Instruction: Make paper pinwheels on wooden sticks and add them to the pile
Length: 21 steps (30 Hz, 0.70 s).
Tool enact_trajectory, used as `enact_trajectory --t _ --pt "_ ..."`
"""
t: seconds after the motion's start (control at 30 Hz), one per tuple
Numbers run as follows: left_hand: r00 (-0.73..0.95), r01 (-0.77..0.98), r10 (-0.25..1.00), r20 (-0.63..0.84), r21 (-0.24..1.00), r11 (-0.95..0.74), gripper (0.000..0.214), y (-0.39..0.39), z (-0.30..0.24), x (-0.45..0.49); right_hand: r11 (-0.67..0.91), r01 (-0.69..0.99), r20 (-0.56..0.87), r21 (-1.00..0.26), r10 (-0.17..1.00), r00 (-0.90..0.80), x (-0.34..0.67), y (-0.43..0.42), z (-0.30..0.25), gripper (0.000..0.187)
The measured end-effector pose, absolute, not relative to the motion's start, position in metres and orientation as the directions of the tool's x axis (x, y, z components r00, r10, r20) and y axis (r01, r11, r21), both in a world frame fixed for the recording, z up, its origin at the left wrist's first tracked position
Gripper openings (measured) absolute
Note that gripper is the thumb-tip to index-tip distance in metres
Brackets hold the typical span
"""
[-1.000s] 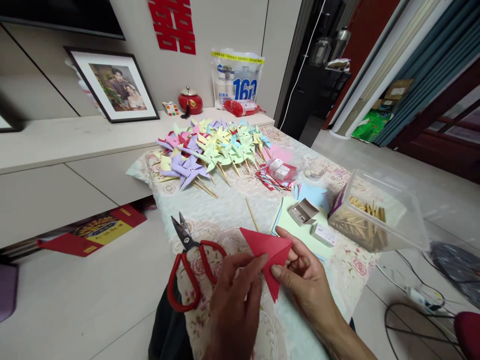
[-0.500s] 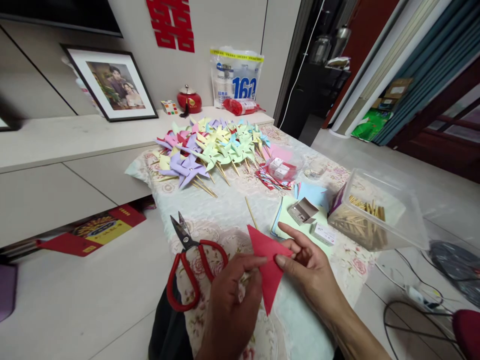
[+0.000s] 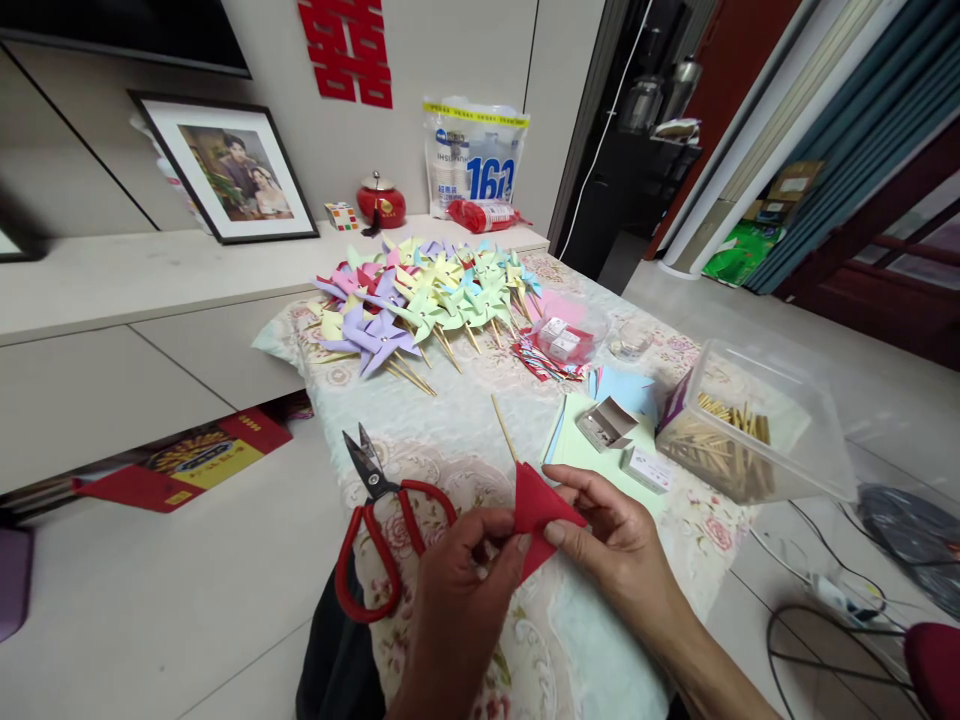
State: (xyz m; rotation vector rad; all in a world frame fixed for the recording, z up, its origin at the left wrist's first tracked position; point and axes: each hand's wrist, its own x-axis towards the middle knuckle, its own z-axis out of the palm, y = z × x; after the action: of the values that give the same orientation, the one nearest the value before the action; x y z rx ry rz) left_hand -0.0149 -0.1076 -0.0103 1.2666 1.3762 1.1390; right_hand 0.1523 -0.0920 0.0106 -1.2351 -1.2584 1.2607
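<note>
Head view: left hand and right hand pinch a red paper triangle between them. Its long edge faces left.

Dark trousers, bare forearms

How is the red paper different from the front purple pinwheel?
The red paper is folded; the purple pinwheel has blades spread out. The left hand and right hand hold the red paper, while the purple pinwheel lies untouched among other pinwheels. Both look like paper.

Blue "160" on plastic bag, red double-happiness sign on wall.
</note>
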Motion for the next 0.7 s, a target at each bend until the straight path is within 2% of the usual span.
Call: enact_trajectory --t 0.13,0.27,0.43,0.53,0.7 --pt "-0.036 0.224 0.998 0.054 0.974 -0.045 0.011 -0.1079 -0.0101 -0.0152 0.041 0.17 0.032 -0.985 0.998 -0.056 0.1528 -0.0911 0.0118 0.035" --pt "-0.032 0.303 0.978 0.207 0.934 -0.188 0.007 -0.1049 -0.0099 -0.0164 0.267 0.316 0.237 -0.911 0.963 -0.129 0.1534 -0.0916 0.0159 0.012" --pt "-0.025 0.308 0.946 0.322 0.903 -0.299 0.014 -0.1024 -0.0075 -0.0164 0.446 0.381 0.395 -0.81 0.895 -0.208 0.154 -0.0913 0.0185 0.003" --pt "-0.008 0.302 0.954 0.298 0.91 -0.282 0.013 -0.1028 -0.0093 -0.0154 0.459 0.383 0.414 -0.801 0.888 -0.198 0.1536 -0.0902 0.0179 0.002" --pt "0.034 0.265 0.984 0.178 0.947 -0.18 0.008 -0.1049 -0.0153 -0.0148 0.415 0.383 0.362 -0.825 0.909 -0.206 0.1541 -0.09 0.0169 0.007"
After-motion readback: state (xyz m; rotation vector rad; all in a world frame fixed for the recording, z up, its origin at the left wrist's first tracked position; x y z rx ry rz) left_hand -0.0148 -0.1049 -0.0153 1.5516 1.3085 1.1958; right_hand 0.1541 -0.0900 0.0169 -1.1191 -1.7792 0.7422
